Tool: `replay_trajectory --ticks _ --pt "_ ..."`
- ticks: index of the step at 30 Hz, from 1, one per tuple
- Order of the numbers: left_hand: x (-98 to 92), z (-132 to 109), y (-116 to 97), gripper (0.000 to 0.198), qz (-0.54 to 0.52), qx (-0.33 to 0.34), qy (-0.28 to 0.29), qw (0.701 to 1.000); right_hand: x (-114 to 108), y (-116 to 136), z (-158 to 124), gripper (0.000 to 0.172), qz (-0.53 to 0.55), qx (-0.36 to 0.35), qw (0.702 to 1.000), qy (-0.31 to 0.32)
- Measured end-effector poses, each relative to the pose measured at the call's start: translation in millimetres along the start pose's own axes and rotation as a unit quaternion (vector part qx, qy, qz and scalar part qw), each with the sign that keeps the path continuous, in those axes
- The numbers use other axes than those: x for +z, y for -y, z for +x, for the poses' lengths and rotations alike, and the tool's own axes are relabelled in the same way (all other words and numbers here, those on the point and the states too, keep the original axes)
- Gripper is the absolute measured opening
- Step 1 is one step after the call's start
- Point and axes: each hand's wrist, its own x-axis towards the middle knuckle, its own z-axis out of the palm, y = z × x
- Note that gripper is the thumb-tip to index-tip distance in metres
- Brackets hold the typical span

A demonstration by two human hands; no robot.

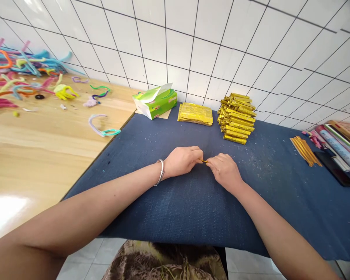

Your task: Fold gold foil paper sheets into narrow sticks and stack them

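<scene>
Both of the person's hands are meeting over the middle of the blue-covered bench (pixel 175 210), nearer its front edge than the wall. The left hand (pixel 184 160), wearing a silver bracelet (pixel 162 173) at the wrist, is pinching one end of a thin gold strip (pixel 204 161); the right hand (pixel 225 171) is pinching the other. The fingers on both sides are closing tightly, with only a sliver of the strip showing in the gap, so I am not managing to tell its full shape.

Along the far edge, a heap of narrow, tube-like gold pieces (pixel 237 118) is lying right of centre, and I am taking these as already shaped. Just left of it, a stack of flat gold sheets (pixel 195 113) is resting against the same edge, looking unworked. Towards the right end, a few slim orange-gold strips (pixel 305 151) are lying side by side, near a dark flat object (pixel 335 169). By my reckoning a good share is standing done, while the sheets are remaining and the piece in hand is looking unfinished. A green tissue packet (pixel 163 103) is sitting at the far left corner.
</scene>
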Motion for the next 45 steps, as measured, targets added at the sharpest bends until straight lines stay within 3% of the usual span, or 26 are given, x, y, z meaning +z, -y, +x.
replay_trajectory --ticks 31,45 --pt "-6.2 -4.0 23.5 0.016 -0.080 -0.036 -0.053 0.995 2.2 -23.7 -5.8 0.023 0.055 0.027 0.998 -0.005" --pt "-3.5 -4.7 32.3 0.015 -0.101 -0.066 -0.033 0.992 1.1 -25.3 -6.6 0.023 0.070 0.008 0.998 -0.005"
